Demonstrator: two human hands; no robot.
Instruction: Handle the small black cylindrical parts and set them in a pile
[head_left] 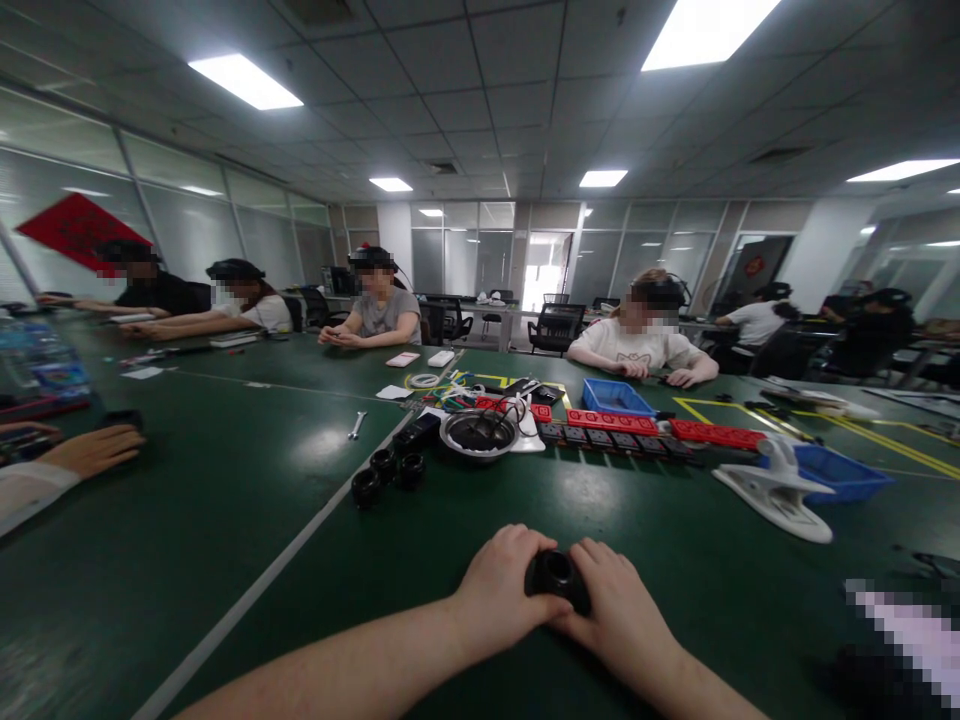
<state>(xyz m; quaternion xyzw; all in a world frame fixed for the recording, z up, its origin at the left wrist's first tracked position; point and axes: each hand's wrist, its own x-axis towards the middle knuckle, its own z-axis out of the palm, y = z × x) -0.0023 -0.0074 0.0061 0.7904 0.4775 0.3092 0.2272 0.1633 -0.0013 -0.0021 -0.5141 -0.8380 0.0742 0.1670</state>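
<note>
left hand (504, 580) and right hand (616, 592) both closed round one black part (559, 568), one from each side, fingers curled over it, thumbs at the near side. part has a round opening facing up, sits between the palms, low over the green surface (337, 590); cannot tell if it touches. forearms come in from the bottom edge.

ahead and to the left: three black round pieces (365, 488) grouped close together, then a black device (417, 432) just beside a metal bowl (480, 458) with dark cords in and over it. wrench (357, 426) lies farther left, past the pale seam.

behind and right of the bowl: red strips (611, 420) in a row, black blocks (619, 442) lined up along the near side. blue tray (619, 400) behind them. right: white stand (787, 500), second blue tray (855, 486) just beyond it.

far left, a co-worker's hand (97, 450) on a dark object. across the surface, person in grey top (394, 318) and person in white top (637, 345), seated.
</note>
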